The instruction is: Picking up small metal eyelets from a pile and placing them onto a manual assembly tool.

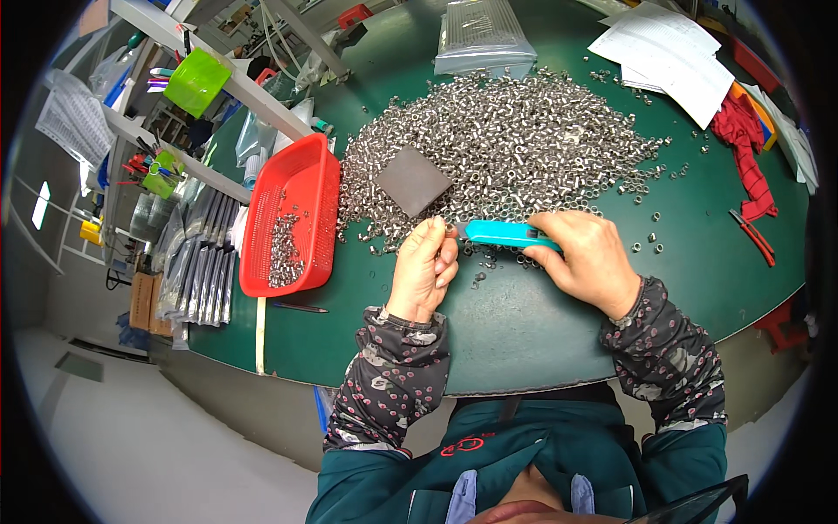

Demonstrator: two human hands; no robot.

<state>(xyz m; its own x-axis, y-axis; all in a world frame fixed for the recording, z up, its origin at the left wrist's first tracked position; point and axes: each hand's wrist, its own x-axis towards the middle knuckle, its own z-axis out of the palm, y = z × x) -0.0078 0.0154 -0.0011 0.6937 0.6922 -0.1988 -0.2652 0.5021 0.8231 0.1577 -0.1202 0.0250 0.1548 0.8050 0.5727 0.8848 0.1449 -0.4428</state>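
Observation:
My right hand [589,256] is closed round the handle of a turquoise utility knife [502,233], which points left. The knife's tip end meets the fingertips of my left hand [422,269]. Those fingers are pinched on a small metal ring [451,230], mostly covered by my thumb and fingers. Just beyond both hands spreads a large heap of small shiny metal rings [515,131]. A dark grey square block [414,181] rests on the heap, beyond my left hand.
Left of the heap stands a red plastic basket [326,218] with some metal pieces inside. A pen [299,307] lies near it. Red-handled pliers [756,237], a red cloth [742,148] and paper sheets [668,52] are on the right. A stack of clear bags [484,35] sits at the back.

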